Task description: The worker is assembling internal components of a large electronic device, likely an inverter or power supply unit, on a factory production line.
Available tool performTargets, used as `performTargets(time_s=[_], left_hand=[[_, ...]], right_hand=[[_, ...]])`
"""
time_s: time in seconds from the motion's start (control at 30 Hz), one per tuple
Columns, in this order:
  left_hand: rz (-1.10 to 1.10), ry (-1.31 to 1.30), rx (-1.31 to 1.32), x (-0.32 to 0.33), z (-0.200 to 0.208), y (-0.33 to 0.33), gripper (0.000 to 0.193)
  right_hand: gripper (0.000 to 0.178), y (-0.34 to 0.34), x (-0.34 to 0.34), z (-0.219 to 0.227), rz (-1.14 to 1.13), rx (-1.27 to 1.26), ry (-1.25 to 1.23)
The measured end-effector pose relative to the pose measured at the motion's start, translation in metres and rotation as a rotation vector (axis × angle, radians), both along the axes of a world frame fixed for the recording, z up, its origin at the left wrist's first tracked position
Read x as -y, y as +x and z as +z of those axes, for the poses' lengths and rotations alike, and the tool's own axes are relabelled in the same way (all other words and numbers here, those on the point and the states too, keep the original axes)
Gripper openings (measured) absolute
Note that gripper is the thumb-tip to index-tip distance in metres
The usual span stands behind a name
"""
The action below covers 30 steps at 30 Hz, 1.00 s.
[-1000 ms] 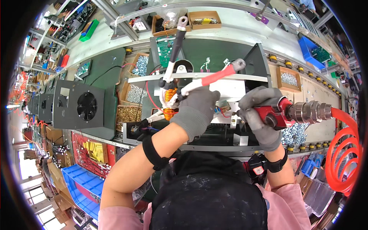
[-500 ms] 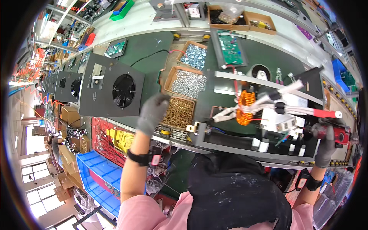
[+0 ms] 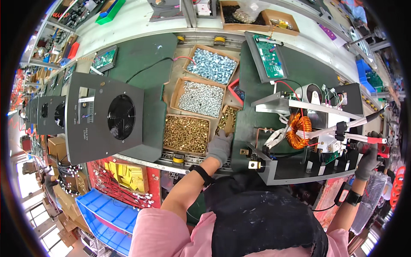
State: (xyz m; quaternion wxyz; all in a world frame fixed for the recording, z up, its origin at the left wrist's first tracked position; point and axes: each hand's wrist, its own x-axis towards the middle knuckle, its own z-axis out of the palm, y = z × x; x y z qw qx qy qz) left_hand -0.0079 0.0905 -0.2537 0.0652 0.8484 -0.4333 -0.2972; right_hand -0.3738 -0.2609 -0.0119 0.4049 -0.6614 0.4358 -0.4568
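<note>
1. A green board (image 3: 306, 66) on the right side of the line carries an open metal chassis (image 3: 310, 177), which sits in front of the worker and to the right.
2. To the left, a dark grey cabinet (image 3: 96, 143) with a round black fan stands on another green surface.
3. A blue plastic crate (image 3: 100, 201) lies below bench level at lower left.
4. Between cabinet and chassis, three cardboard trays form a column: bluish metal fasteners (image 3: 212, 64) farthest, silver screws (image 3: 201, 98) in the middle, brass-coloured screws (image 3: 186, 133) nearest.
5. A green circuit board (image 3: 269, 55) rests on a grey plate behind the chassis.
6. The gloved left hand (image 3: 220, 147) reaches to the near end of a small box (image 3: 231, 115) of brass-coloured pieces, just right of the nearest tray. Its fingers are bent downward; how far they part, and whether they pinch a piece, cannot be told from this angle.
7. At the chassis's right end, the gloved right hand (image 3: 367, 165) has its fingers wrapped around a red power tool (image 3: 383, 150).
8. An orange copper coil (image 3: 295, 133) sits inside the chassis, beside white-sleeved cables (image 3: 323, 132).
</note>
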Motion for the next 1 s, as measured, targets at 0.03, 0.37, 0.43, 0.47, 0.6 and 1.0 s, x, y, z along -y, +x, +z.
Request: performTargets(time_s=[0.03,0.37,0.43,0.47,0.6,1.0], left_hand=[[-0.040,-0.004,0.025,0.001,0.000,-0.002,0.028],[0.088,0.053,0.091,-0.003,0.006,-0.012,0.013],[0.082,0.073,0.110,-0.007,0.005,-0.012,0.012],[0.180,0.008,0.082,-0.008,0.004,-0.012,0.012],[0.546,-0.245,-0.271,0.001,0.014,-0.014,0.014],[0.482,-0.405,-1.193,0.115,0.280,-0.116,0.031]], right_hand=[[0.039,-0.007,0.004,-0.002,-0.033,0.009,-0.009],[0.047,-0.100,0.041,-0.039,-0.022,-0.354,-0.320],[0.054,-0.108,0.042,-0.040,-0.067,-0.672,-0.562],[0.057,-0.108,0.041,-0.039,-0.044,-0.672,-0.614],[0.054,-0.077,0.028,-0.020,-0.043,-0.505,-0.635],[0.031,0.000,-0.060,0.107,0.627,0.736,-0.136]])
